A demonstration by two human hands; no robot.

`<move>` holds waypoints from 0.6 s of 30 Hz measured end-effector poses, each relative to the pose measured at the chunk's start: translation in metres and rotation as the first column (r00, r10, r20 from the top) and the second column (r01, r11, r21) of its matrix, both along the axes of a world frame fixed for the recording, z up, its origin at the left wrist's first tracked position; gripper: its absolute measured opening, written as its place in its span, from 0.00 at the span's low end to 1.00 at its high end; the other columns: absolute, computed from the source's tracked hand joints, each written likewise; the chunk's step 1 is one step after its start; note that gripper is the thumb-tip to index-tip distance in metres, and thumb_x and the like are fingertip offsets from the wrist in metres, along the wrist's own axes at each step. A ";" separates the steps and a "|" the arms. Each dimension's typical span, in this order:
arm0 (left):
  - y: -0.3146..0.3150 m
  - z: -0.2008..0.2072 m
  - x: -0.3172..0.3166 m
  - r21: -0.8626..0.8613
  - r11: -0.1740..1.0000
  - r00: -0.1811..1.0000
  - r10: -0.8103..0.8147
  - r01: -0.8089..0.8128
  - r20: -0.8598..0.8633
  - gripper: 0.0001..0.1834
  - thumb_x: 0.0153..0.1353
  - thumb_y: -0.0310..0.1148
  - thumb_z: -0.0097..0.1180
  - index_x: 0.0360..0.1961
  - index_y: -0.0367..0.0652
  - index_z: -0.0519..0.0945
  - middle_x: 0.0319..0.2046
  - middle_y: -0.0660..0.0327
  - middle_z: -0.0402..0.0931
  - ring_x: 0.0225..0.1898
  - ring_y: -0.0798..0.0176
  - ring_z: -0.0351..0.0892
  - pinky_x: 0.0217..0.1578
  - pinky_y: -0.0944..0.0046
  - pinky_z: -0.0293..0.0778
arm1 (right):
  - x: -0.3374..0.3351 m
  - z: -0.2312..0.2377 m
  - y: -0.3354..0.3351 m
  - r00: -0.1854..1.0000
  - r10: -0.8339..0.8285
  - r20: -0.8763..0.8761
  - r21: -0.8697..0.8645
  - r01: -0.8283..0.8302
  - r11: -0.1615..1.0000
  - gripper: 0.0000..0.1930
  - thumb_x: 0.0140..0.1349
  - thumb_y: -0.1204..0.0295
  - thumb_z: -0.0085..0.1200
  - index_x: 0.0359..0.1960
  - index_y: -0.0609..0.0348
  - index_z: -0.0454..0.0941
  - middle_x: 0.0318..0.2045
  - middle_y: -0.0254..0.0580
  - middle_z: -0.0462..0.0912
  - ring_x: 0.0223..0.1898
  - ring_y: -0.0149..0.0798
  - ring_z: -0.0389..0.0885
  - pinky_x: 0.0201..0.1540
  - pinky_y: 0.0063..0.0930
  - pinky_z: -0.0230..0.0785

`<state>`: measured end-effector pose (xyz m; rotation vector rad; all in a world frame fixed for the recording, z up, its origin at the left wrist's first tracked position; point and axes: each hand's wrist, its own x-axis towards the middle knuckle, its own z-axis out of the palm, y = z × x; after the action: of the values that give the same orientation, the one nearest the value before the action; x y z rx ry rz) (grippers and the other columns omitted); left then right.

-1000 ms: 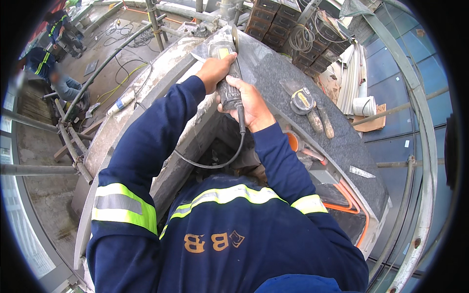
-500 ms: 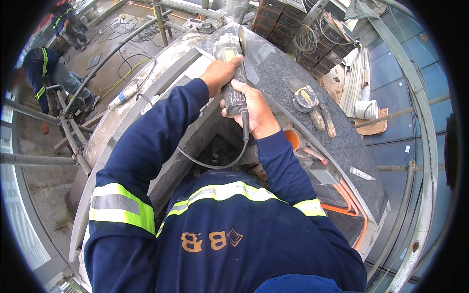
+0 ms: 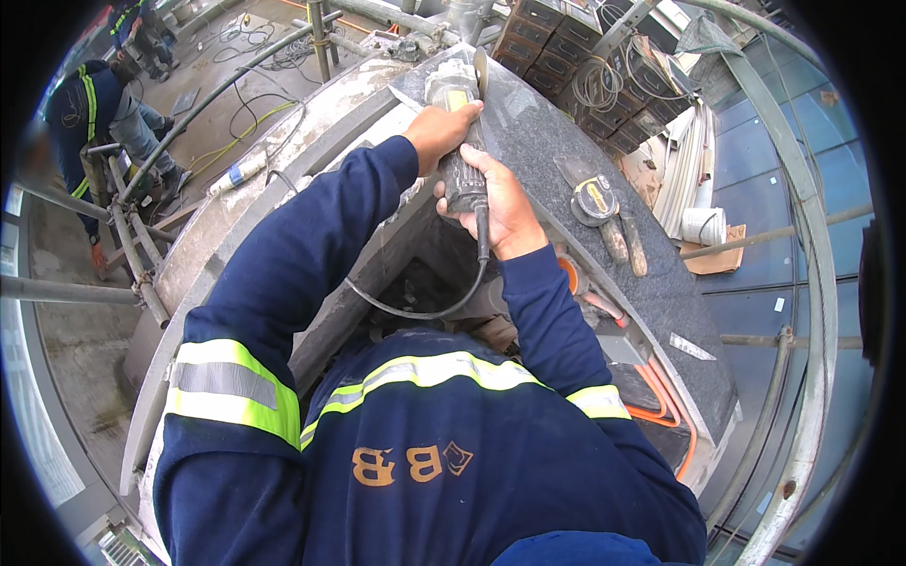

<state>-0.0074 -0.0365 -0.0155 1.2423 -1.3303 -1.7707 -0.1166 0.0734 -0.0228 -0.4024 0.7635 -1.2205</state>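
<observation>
Both my hands are closed round an angle grinder in front of me. My left hand wraps its body near the head, and my right hand grips the rear end, where the black cord comes out and loops down toward my chest. The grinder's thin disc stands upright on the right of the head, at the far end of a dark grey speckled stone slab. Whether the disc touches the stone I cannot tell. On the slab to the right lie a tape measure and trowels.
An opening with orange conduits lies beneath the slab's inner edge. Scaffold tubes rise on the right, others on the left. Stacked dark blocks and a white bucket stand beyond. A co-worker bends at far left.
The view has shifted slightly. The grinder and both hands sit a little farther right in the picture, my grip unchanged. The bending co-worker at far left has shifted slightly.
</observation>
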 end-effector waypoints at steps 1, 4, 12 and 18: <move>0.000 0.002 0.000 -0.001 1.000 1.000 -0.006 0.006 0.014 0.40 0.68 0.55 0.60 0.51 0.16 0.77 0.41 0.41 0.83 0.37 0.52 0.87 0.37 0.53 0.80 | -0.001 0.000 -0.001 1.000 0.006 0.008 0.000 -0.006 1.000 0.13 0.72 0.64 0.55 0.44 0.64 0.77 0.32 0.45 0.83 0.29 0.42 0.85 0.30 0.42 0.80; -0.001 0.001 -0.003 0.019 1.000 0.999 0.010 -0.009 -0.046 0.39 0.68 0.55 0.59 0.51 0.16 0.76 0.41 0.40 0.83 0.37 0.51 0.87 0.37 0.52 0.81 | -0.001 0.004 -0.003 1.000 0.012 0.011 -0.010 -0.011 1.000 0.13 0.72 0.64 0.55 0.45 0.64 0.77 0.33 0.45 0.83 0.30 0.42 0.85 0.31 0.42 0.80; -0.001 -0.006 -0.002 -0.006 1.000 1.000 0.017 -0.017 -0.007 0.39 0.68 0.55 0.60 0.50 0.16 0.77 0.40 0.41 0.83 0.37 0.51 0.87 0.37 0.53 0.81 | 0.001 0.002 0.004 1.000 0.010 -0.012 -0.001 -0.010 1.000 0.13 0.72 0.64 0.56 0.47 0.62 0.76 0.35 0.44 0.83 0.32 0.43 0.84 0.32 0.41 0.78; 0.025 0.003 0.001 -0.033 0.999 0.999 0.029 -0.030 -0.018 0.40 0.67 0.56 0.60 0.50 0.17 0.78 0.40 0.41 0.84 0.36 0.53 0.87 0.36 0.54 0.81 | 0.001 0.001 0.020 0.999 -0.022 -0.033 -0.004 0.022 1.000 0.13 0.71 0.65 0.58 0.45 0.64 0.77 0.34 0.45 0.83 0.30 0.44 0.85 0.30 0.43 0.80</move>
<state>-0.0060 -0.0118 -0.0129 1.2193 -1.3199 -1.7281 -0.1151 0.0936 -0.0218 -0.4188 0.7957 -1.2384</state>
